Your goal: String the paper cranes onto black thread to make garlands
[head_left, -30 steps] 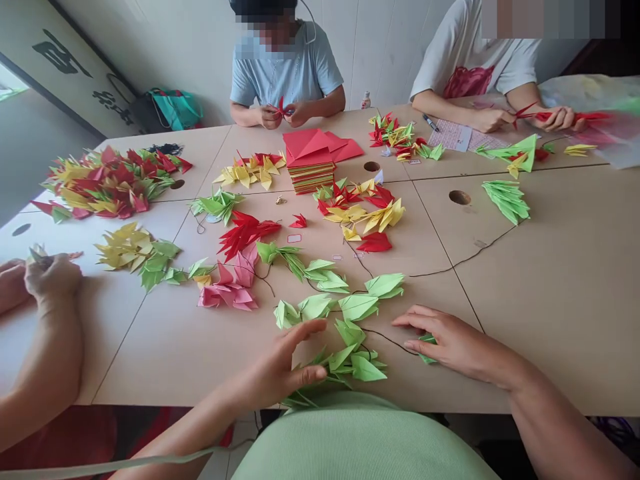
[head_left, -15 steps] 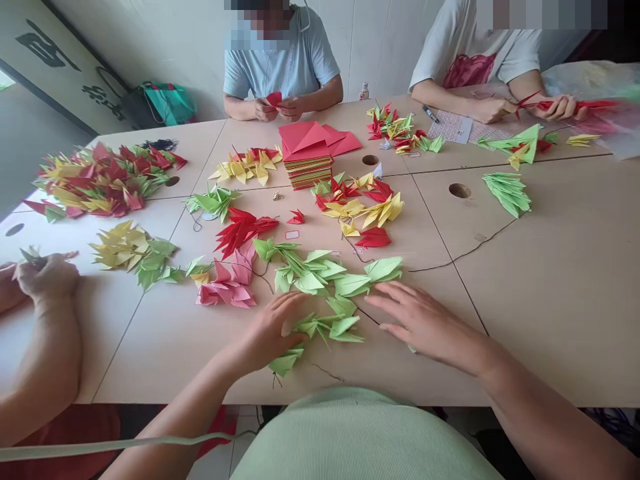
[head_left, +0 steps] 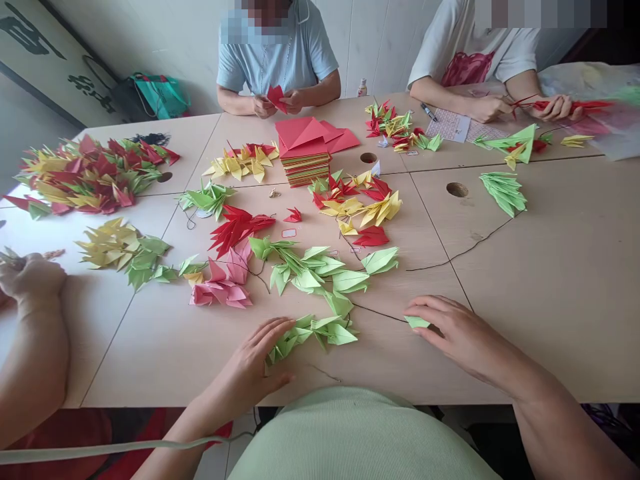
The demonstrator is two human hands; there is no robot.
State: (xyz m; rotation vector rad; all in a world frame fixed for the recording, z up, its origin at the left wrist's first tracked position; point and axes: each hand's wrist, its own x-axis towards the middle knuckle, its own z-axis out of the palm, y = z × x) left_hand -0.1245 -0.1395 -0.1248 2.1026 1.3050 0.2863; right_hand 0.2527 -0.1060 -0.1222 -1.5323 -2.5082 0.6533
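Observation:
My left hand (head_left: 250, 363) rests beside a small cluster of pale green folded paper cranes (head_left: 330, 331). Its fingers are stretched out and touch the left end of that cluster, with the thumb apart. To the right, my right hand (head_left: 460, 340) has its fingers curled around one green paper crane (head_left: 417, 322), of which only a tip shows. A dark thread (head_left: 380, 313) runs from that crane to the green string of cranes (head_left: 307, 270) lying above my hands.
Pink cranes (head_left: 220, 290) and red cranes (head_left: 237, 230) lie left of centre. Behind stands a stack of coloured paper (head_left: 305, 170). A large mixed pile (head_left: 90, 177) fills the far left. Two people sit opposite; another person's arm (head_left: 37, 333) is at left.
My right hand has moved right and toward me, and a green crane now shows between its fingers. My left hand has shifted left and nearer, along the green cluster.

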